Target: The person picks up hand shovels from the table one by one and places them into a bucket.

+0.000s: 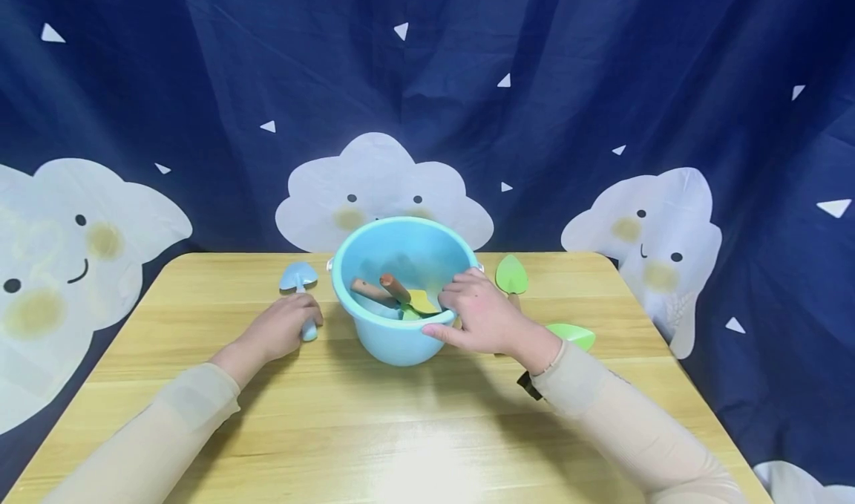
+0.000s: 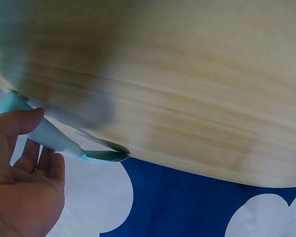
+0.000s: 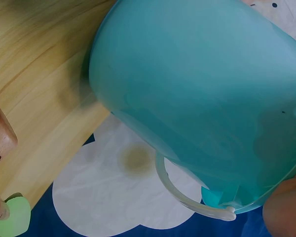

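Observation:
A light blue bucket [image 1: 401, 341] stands at the table's back middle, holding tools with brown handles [image 1: 370, 292] and a yellow blade [image 1: 421, 301]. My right hand [image 1: 490, 312] grips its near right rim, fingers inside and thumb outside. In the right wrist view the bucket [image 3: 187, 89] fills much of the frame, its white handle [image 3: 180, 197] hanging below. Left of the bucket, my left hand [image 1: 283, 326] holds a blue shovel [image 1: 298, 275] by its handle; in the left wrist view, thumb and fingers of the left hand [image 2: 27, 173] pinch that shovel's handle [image 2: 54, 136].
Right of the bucket, partly behind my right arm, lie a green shovel [image 1: 511, 275] and another green tool [image 1: 573, 335] on the wooden table [image 1: 300, 430]. A dark blue curtain [image 1: 441, 103] with clouds and triangles hangs behind.

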The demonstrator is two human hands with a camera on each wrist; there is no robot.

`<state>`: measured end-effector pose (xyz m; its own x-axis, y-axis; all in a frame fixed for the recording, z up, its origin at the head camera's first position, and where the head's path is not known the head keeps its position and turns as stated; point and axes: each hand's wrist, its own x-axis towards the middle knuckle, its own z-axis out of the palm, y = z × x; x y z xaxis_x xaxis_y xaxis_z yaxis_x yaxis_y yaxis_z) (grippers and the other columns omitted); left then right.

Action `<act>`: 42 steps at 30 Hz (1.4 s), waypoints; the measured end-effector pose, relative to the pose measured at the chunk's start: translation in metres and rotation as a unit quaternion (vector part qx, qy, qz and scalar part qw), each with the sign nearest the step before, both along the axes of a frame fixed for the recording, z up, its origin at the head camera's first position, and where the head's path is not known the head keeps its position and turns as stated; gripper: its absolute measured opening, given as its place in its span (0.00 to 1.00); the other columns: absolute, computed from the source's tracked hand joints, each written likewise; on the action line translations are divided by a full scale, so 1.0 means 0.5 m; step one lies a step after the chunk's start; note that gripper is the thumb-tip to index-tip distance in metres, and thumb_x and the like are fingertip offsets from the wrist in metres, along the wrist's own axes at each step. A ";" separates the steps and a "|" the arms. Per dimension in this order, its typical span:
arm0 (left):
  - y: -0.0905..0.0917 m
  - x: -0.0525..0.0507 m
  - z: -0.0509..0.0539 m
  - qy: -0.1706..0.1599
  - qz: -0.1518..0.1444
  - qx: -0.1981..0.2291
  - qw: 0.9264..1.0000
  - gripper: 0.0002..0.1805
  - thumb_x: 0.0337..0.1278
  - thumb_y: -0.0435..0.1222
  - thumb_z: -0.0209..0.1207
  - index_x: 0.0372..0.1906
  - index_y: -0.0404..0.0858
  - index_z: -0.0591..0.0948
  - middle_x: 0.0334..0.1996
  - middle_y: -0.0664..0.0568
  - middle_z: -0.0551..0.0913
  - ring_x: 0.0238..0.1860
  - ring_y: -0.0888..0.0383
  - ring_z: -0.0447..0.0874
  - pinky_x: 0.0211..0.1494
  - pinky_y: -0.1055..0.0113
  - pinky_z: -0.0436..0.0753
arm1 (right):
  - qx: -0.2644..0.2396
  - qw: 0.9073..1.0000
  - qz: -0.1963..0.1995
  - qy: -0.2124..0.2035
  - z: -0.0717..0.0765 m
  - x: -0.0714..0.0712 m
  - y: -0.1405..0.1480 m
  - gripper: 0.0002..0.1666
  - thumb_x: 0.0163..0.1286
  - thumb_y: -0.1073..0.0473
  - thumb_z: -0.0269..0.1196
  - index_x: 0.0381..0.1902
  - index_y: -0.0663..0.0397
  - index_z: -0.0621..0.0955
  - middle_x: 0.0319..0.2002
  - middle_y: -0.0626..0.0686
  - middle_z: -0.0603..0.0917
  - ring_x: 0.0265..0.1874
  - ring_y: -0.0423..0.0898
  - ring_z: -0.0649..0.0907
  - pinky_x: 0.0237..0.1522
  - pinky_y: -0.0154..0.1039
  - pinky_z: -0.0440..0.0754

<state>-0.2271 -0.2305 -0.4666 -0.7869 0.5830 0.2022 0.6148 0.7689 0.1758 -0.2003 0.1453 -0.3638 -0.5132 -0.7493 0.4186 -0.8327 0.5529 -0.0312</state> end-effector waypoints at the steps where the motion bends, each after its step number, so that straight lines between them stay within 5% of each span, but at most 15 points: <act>1: 0.000 -0.001 -0.001 0.001 -0.003 0.000 1.000 0.23 0.35 0.12 0.63 0.35 0.39 0.85 0.41 0.47 0.83 0.53 0.43 0.80 0.58 0.44 0.76 | 0.000 1.000 0.000 0.000 0.000 0.000 0.000 0.39 0.71 0.21 0.35 0.18 0.45 0.65 0.19 0.41 0.64 0.25 0.42 0.66 0.40 0.42 0.67; 21: -0.007 -0.005 -0.012 0.007 -0.019 -0.002 1.000 0.22 0.36 0.13 0.63 0.32 0.42 0.83 0.37 0.54 0.81 0.45 0.49 0.82 0.53 0.51 0.80 | -0.003 1.000 0.002 -0.001 0.000 -0.004 -0.001 0.43 0.71 0.21 0.35 0.17 0.49 0.68 0.18 0.42 0.63 0.24 0.42 0.65 0.39 0.42 0.65; 42: 0.001 0.029 0.029 -0.005 -0.037 0.035 0.999 0.16 0.42 0.18 0.66 0.33 0.42 0.83 0.36 0.57 0.82 0.42 0.53 0.82 0.51 0.54 0.81 | -0.007 1.000 0.001 -0.001 -0.001 -0.001 0.000 0.40 0.70 0.21 0.35 0.17 0.45 0.65 0.18 0.42 0.63 0.24 0.43 0.65 0.40 0.42 0.66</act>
<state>-0.2123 -0.2300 -0.4519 -0.7447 0.6239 0.2370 0.6670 0.7074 0.2337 -0.2008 0.1450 -0.3643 -0.5129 -0.7448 0.4269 -0.8337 0.5507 -0.0409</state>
